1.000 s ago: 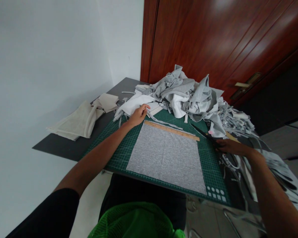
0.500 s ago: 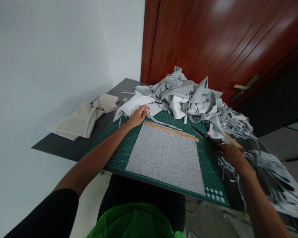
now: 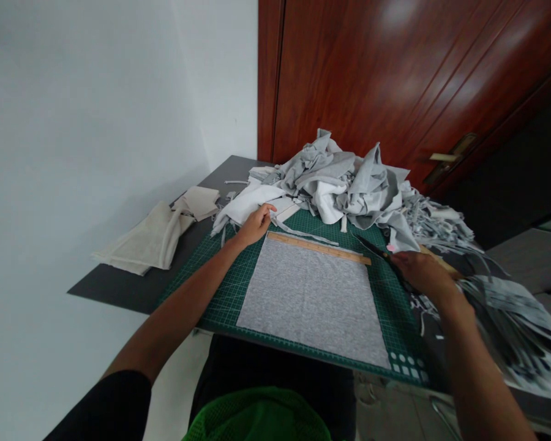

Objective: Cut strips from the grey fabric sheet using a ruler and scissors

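My left hand [image 3: 256, 225] is closed at the far left corner of the grey cloth, its fingers pinched on the end of a narrow grey fabric strip [image 3: 307, 236]. The strip trails to the right over the green cutting mat [image 3: 220, 294]. A flat heather-grey piece of cloth [image 3: 312, 300] lies on the mat, with a wooden ruler [image 3: 319, 248] along its far edge. To the right, my right hand [image 3: 420, 271] is wrapped round a pair of dark scissors [image 3: 371, 246]. The blades point left, just past the ruler's right end; the handles are partly hidden by the hand.
A heap of grey and white fabric [image 3: 349, 184] rises behind the mat, against the wooden door [image 3: 358, 73]. Cream cloth pieces [image 3: 149, 242] lie at the left by the wall. Thin scraps [image 3: 436, 220] and layered grey strips [image 3: 509, 324] spread along the right side.
My right hand has moved slightly away from me and to the left around the scissors. My left hand stays at the strip's end. The whole view has shifted a little.
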`<state>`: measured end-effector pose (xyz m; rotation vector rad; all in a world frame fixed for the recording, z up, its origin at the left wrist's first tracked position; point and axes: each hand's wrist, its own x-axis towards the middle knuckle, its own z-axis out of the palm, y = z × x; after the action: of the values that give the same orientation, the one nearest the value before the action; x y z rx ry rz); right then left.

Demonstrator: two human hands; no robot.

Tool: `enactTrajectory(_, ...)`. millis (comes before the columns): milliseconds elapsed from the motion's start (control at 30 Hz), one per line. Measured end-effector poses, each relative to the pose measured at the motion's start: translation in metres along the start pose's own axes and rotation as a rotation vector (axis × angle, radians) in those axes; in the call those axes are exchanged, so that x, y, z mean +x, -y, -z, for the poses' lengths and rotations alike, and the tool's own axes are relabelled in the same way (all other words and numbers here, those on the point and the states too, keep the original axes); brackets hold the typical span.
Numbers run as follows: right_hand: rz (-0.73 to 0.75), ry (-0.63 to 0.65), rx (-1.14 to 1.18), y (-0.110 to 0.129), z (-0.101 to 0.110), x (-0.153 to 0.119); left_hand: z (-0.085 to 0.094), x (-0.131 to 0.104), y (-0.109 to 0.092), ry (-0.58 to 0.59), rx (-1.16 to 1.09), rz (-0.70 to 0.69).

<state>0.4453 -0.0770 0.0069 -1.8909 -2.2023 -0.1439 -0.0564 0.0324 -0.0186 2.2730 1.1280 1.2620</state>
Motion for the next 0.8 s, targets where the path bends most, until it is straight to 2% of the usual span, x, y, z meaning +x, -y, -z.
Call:
enactTrajectory(67,0.168,-0.093,0.231,0.03,-0.005,0.021,0.0,0.0,0.001,0.002,0.005,0.005)
enactTrajectory(167,0.357,-0.138,0.429,0.066,-0.023,0.06,0.0,-0.001,0.0,0.004,0.012,0.013)
enactTrajectory(300,0.384,-0.089,0.486,0.089,-0.058,0.094,0.002,-0.003,-0.003,0.02,0.032,0.032)
enactTrajectory(400,0.396,-0.076,0.474,0.098,-0.074,0.096,0.003,-0.004,-0.004,0.033,0.053,0.039)
enactTrajectory(467,0.388,-0.081,0.453,0.103,-0.077,0.091,0.003,-0.003,-0.003,0.034,0.055,0.035)
enactTrajectory(567,0.343,-0.081,0.472,0.103,-0.072,0.085,0.001,-0.002,-0.001,0.027,0.041,0.032)
enactTrajectory(633,0.258,-0.132,0.513,0.094,-0.064,0.085,0.0,-0.002,0.0,0.026,0.021,0.023)
enactTrajectory(700,0.126,-0.285,0.547,0.075,-0.054,0.087,-0.002,-0.002,0.001,0.034,-0.005,0.004)
enactTrajectory(800,-0.1,-0.628,0.637,0.036,-0.037,0.091,-0.004,-0.003,0.003,0.05,-0.012,-0.023)
